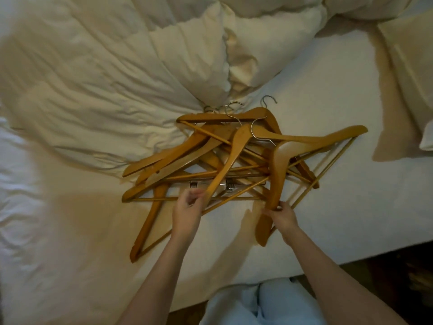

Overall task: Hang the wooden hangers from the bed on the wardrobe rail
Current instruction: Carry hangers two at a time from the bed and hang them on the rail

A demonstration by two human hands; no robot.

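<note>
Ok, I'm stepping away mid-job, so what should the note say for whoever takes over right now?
Left hand pinches the lower end of one tan wooden hanger with a metal hook. Right hand grips the lower end of a second curved wooden hanger. Both lie among the tangled pile of wooden hangers on the white bed sheet, beside the rumpled cream duvet.
Done: no hanger shown hung; the wardrobe rail is out of view.
Left: untangle, carry and hang them all.

I note hangers (230, 158): amber wood, smooth, semi-gloss varnish. Hooks (251, 129) and clips (229, 184): bright bare metal. Duvet (93, 78): matt cloth, creased. Sheet (328, 85): matt cloth, smoother.
</note>
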